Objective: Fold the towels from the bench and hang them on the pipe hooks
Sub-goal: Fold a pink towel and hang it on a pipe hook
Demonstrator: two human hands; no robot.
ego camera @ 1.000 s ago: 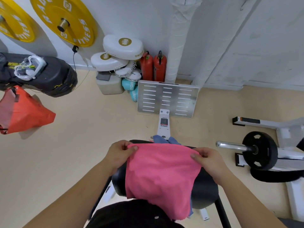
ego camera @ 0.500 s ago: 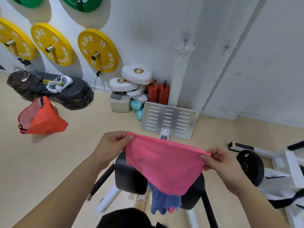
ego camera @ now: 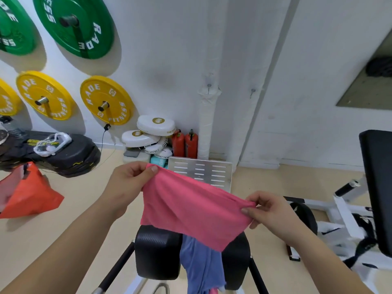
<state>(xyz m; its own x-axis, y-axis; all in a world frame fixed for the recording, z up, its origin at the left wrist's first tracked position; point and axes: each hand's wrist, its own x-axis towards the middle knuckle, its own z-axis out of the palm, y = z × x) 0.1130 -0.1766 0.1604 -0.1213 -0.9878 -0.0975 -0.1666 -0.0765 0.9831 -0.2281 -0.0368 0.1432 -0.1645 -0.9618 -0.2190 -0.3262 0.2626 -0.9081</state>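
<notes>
Corners of the pink towel [ego camera: 191, 209] sit pinched in left hand [ego camera: 129, 183] and right hand [ego camera: 269, 211] above the bench [ego camera: 158, 251]; a blue towel [ego camera: 200, 265], possibly covering another, drapes it.

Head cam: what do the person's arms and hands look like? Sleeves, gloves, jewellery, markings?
Left hand and right hand are bare: no gloves, no rings. Left forearm and right forearm are uncovered to the frame edge, with no sleeve, watch or band in view. The visible thumbnails are short and unpainted. No markings show.
</notes>
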